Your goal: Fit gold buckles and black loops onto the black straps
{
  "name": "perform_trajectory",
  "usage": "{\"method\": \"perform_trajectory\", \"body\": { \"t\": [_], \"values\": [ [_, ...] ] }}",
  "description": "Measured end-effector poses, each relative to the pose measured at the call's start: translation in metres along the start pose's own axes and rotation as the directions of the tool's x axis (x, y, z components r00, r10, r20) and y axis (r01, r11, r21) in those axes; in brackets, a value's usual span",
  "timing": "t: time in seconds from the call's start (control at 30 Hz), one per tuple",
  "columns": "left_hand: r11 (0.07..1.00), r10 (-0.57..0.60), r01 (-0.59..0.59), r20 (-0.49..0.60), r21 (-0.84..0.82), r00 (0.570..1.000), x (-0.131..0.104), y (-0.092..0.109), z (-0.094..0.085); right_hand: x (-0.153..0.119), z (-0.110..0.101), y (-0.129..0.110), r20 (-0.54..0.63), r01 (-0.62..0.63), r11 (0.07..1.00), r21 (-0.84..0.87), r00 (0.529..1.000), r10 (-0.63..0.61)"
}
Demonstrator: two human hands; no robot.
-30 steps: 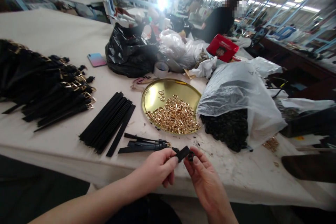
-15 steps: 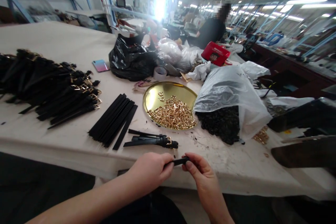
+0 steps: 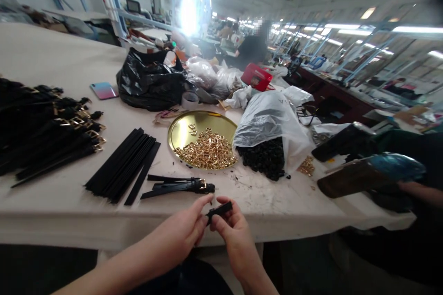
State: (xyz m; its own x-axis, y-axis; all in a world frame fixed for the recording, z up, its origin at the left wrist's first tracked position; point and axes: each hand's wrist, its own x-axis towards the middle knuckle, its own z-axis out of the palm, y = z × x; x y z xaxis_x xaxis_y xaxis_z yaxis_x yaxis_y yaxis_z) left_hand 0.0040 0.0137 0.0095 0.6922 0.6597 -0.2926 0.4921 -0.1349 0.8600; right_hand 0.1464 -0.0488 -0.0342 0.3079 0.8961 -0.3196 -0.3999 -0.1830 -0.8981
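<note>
Between my two hands, over the front edge of the table, is a black strap (image 3: 220, 210). My left hand (image 3: 189, 225) is closed on its near end. The fingers and thumb of my right hand (image 3: 232, 227) pinch it further along, with the tip sticking up to the right. Just behind my hands lie a few buckled black straps (image 3: 176, 186). A gold round tray (image 3: 180, 131) holds a heap of gold buckles (image 3: 209, 150). To its left is a stack of plain black strips (image 3: 119, 163).
A white plastic bag (image 3: 266, 113) spills small black pieces (image 3: 265, 159) right of the tray. Finished straps (image 3: 51, 129) are heaped at left. A black bag (image 3: 148, 78), tape roll (image 3: 190, 100) and phone (image 3: 104, 91) lie behind. Another person's arm (image 3: 420, 191) is at right.
The view has swung right, so things sit further left. My hands have come closer together, and the strap's free end now points up to the right past my right fingers.
</note>
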Motion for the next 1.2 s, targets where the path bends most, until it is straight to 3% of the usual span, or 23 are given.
{"method": "perform_trajectory", "body": {
  "t": [0.23, 0.4, 0.47, 0.57, 0.67, 0.73, 0.87, 0.97, 1.1, 1.2],
  "values": [
    [0.999, -0.03, 0.029, 0.018, 0.027, 0.999, 0.023, -0.015, 0.005, 0.01, -0.003, 0.013, 0.077, 0.053, 0.978, -0.2, 0.996, -0.038],
    [0.994, 0.021, -0.024, -0.032, -0.105, 0.999, 0.04, -0.011, -0.012, 0.038, -0.031, -0.011, 0.15, 0.187, 0.88, -0.436, 0.98, -0.134],
    [0.97, -0.04, 0.028, -0.044, -0.242, 0.998, 0.045, -0.011, -0.02, 0.063, -0.043, -0.028, 0.104, 0.263, 0.755, -0.601, 0.962, -0.252],
    [0.896, -0.118, 0.096, -0.023, -0.434, 0.993, 0.052, -0.016, -0.023, 0.108, -0.049, -0.049, 0.133, 0.313, 0.425, -0.85, 0.906, -0.401],
    [0.87, -0.135, 0.117, -0.004, -0.479, 0.991, 0.055, -0.02, -0.021, 0.145, -0.037, -0.059, 0.273, 0.301, 0.049, -0.952, 0.913, -0.302],
    [0.877, -0.137, 0.127, 0.013, -0.464, 0.99, 0.056, -0.019, -0.021, 0.16, -0.025, -0.061, 0.3, 0.289, -0.083, -0.954, 0.93, -0.211],
    [0.897, -0.13, 0.122, 0.011, -0.424, 0.992, 0.054, -0.016, -0.025, 0.17, -0.011, -0.062, 0.303, 0.286, -0.131, -0.949, 0.943, -0.139],
    [0.907, -0.12, 0.114, 0.011, -0.406, 0.993, 0.051, -0.015, -0.024, 0.171, -0.009, -0.064, 0.29, 0.277, -0.115, -0.954, 0.949, -0.122],
    [0.892, -0.131, 0.129, 0.026, -0.433, 0.991, 0.045, -0.017, -0.018, 0.172, -0.011, -0.07, 0.261, 0.262, -0.016, -0.965, 0.952, -0.159],
    [0.871, -0.114, 0.088, -0.026, -0.484, 0.993, 0.039, -0.018, -0.017, 0.162, -0.015, -0.077, 0.236, 0.267, 0.12, -0.956, 0.945, -0.229]
  ]
}}
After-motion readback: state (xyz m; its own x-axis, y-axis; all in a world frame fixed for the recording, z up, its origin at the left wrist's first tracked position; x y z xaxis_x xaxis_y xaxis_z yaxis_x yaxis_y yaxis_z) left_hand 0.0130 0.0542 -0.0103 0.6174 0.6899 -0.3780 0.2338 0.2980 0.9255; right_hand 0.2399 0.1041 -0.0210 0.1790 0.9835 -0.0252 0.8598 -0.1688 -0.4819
